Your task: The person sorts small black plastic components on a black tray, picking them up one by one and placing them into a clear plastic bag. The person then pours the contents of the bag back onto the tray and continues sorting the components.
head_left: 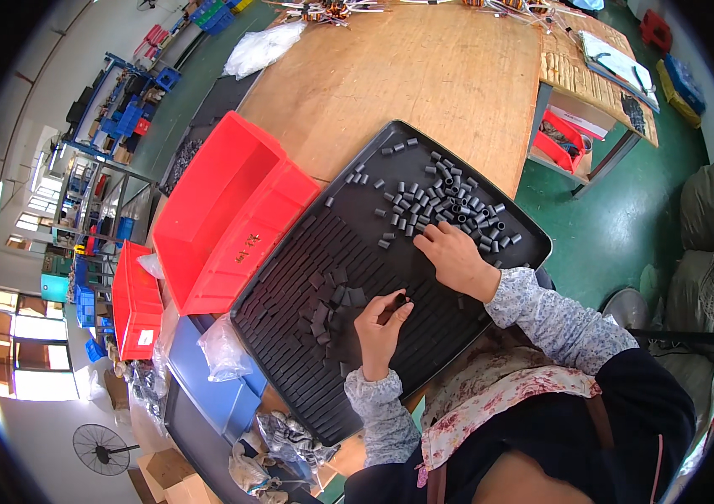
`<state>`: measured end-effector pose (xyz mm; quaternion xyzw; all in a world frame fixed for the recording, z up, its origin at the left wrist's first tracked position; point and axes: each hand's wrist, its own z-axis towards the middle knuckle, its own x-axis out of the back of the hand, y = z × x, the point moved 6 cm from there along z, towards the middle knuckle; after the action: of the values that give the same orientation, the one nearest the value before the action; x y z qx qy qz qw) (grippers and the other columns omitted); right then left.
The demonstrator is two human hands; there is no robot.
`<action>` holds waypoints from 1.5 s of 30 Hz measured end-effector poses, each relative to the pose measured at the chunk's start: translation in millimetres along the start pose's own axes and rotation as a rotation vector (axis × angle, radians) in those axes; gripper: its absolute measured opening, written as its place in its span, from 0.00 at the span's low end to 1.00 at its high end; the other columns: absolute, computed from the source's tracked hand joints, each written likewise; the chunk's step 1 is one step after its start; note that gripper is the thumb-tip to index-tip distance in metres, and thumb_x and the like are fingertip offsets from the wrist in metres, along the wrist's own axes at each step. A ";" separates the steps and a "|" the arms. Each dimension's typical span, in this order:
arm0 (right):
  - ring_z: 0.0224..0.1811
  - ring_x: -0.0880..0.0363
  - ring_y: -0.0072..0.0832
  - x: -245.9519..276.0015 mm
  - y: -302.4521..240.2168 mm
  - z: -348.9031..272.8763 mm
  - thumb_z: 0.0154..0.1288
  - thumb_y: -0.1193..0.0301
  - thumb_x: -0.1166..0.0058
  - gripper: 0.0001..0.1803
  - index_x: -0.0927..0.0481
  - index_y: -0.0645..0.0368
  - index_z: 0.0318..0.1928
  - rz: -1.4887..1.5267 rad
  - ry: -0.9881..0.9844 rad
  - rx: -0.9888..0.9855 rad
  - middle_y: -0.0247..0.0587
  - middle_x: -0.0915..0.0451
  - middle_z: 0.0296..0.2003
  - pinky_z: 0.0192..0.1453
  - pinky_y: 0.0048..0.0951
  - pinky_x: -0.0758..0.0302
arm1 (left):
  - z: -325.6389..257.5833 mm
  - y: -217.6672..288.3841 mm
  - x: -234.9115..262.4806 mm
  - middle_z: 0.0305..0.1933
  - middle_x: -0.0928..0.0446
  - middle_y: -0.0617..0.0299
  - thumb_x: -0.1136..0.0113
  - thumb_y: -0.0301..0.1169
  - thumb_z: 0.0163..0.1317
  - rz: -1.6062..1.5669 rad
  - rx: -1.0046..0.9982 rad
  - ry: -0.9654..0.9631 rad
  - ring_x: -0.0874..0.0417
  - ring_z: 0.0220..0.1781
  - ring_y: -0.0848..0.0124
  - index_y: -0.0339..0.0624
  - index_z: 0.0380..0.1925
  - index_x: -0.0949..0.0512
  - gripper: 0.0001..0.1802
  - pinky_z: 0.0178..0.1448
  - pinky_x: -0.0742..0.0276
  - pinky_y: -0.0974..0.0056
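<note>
A black tray (390,139) lies aslant on the table before me. Short black tubes (437,202) are heaped loosely at its far right, several standing on end. Flat dark rectangular pieces line the left and near part in rows, with a loose pile of dark pieces (321,322) on top. My left hand (379,332) pinches a small black piece (400,300) between thumb and fingers above the rows. At the near edge of the tube heap is my right hand (456,262), its fingers curled together; whatever is between its fingertips is hidden.
A large red bin (222,210) stands against the tray's left side, with a smaller red bin (136,298) beyond. Left of the tray are a blue bin (210,378) and a clear plastic bag (224,349). A wooden table (407,67) stretches away behind the tray.
</note>
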<state>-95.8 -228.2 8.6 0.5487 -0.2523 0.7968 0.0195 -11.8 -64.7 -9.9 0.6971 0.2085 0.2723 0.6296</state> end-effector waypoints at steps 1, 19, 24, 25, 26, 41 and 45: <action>0.45 0.26 0.39 0.9 1.3 -1.5 0.42 0.80 0.39 0.20 0.24 0.59 0.40 -0.025 0.015 -0.018 0.42 0.26 0.40 0.47 0.35 0.24 | 0.0 0.0 0.3 0.35 0.21 0.65 0.29 0.26 0.57 0.056 -0.009 0.000 0.21 0.35 0.79 0.34 0.44 0.16 0.14 0.41 0.27 0.75; 0.42 0.22 0.17 -11.3 -17.0 -28.4 0.63 0.79 0.40 0.02 0.19 0.64 0.35 1.385 -0.316 -0.165 0.33 0.18 0.38 0.46 0.25 0.23 | -6.3 -0.7 -5.5 0.36 0.21 0.64 0.30 0.23 0.57 -0.018 -0.042 -0.046 0.23 0.36 0.79 0.30 0.42 0.18 0.13 0.41 0.27 0.74; 0.36 0.19 0.23 13.6 -27.4 -22.0 0.58 0.81 0.38 0.02 0.19 0.66 0.31 0.987 -0.010 0.177 0.39 0.17 0.34 0.43 0.25 0.23 | -8.8 -4.1 -3.8 0.37 0.21 0.64 0.28 0.27 0.55 -0.094 0.093 -0.019 0.23 0.35 0.78 0.30 0.42 0.18 0.16 0.40 0.26 0.73; 0.34 0.17 0.26 14.2 -25.8 -21.1 0.57 0.81 0.38 0.02 0.19 0.66 0.31 1.016 0.033 0.146 0.41 0.17 0.33 0.42 0.26 0.22 | -8.0 -1.6 -3.4 0.37 0.20 0.65 0.27 0.29 0.54 -0.117 0.088 0.019 0.23 0.35 0.77 0.31 0.41 0.17 0.16 0.39 0.27 0.73; 0.33 0.17 0.29 7.9 -16.2 -19.4 0.56 0.81 0.38 0.02 0.19 0.65 0.31 1.065 0.056 -0.006 0.41 0.17 0.32 0.41 0.28 0.22 | -8.3 0.1 -2.5 0.38 0.20 0.65 0.26 0.31 0.53 -0.139 0.087 0.057 0.23 0.35 0.77 0.32 0.41 0.17 0.17 0.38 0.27 0.73; 0.45 0.26 0.39 -10.4 1.3 3.8 0.52 0.77 0.41 0.13 0.19 0.56 0.40 0.369 0.173 0.169 0.40 0.24 0.45 0.50 0.34 0.25 | -10.8 1.3 -5.9 0.35 0.21 0.63 0.34 0.18 0.55 -0.068 -0.019 0.008 0.22 0.33 0.77 0.39 0.37 0.26 0.12 0.37 0.26 0.73; 0.47 0.28 0.38 -7.6 8.9 23.1 0.45 0.79 0.40 0.21 0.21 0.58 0.45 0.093 0.211 0.235 0.39 0.25 0.48 0.52 0.32 0.26 | -11.6 -4.9 -7.5 0.31 0.23 0.65 0.35 0.18 0.56 -0.075 0.059 -0.020 0.25 0.26 0.81 0.40 0.36 0.28 0.12 0.28 0.32 0.77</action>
<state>-75.6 -243.8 4.7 0.4482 -0.1789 0.8741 -0.0552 -24.8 -60.0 -14.9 0.7098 0.2364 0.2352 0.6205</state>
